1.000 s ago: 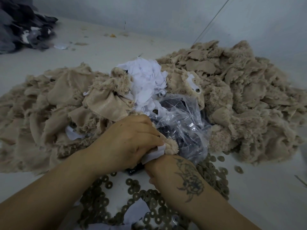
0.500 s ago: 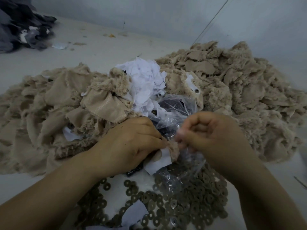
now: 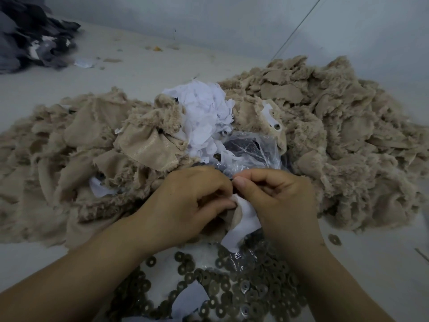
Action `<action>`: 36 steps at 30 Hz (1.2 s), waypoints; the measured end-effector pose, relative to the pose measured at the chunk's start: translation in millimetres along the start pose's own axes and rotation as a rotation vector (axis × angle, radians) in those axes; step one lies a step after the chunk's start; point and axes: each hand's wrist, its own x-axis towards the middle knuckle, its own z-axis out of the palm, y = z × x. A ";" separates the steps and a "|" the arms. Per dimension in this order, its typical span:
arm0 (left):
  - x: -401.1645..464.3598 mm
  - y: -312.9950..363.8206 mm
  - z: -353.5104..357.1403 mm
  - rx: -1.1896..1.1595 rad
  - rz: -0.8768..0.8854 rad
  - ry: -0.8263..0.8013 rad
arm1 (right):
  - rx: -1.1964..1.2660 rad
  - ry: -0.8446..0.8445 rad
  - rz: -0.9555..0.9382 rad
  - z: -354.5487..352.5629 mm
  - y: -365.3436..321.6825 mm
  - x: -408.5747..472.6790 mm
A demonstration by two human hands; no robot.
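Beige plush scrap point(image 3: 232, 216) and its white backing point(image 3: 246, 220) are pinched by my left hand point(image 3: 185, 205) and right hand point(image 3: 283, 201), fingers point(image 3: 241, 182) curled tight; backing seems partly peeled, and the plush heaps point(image 3: 348, 140) are left to do.

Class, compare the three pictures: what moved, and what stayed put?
The right hand rose from beneath the left hand, swung over the plastic bag, then closed in to pinch the fabric piece. The left hand kept gripping that piece; the fur piles and washers stayed put.
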 end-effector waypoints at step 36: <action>0.7 0.3 3.9 0.216 -0.108 -0.059 | 0.072 -0.169 -0.005 -6.2 3.1 4.1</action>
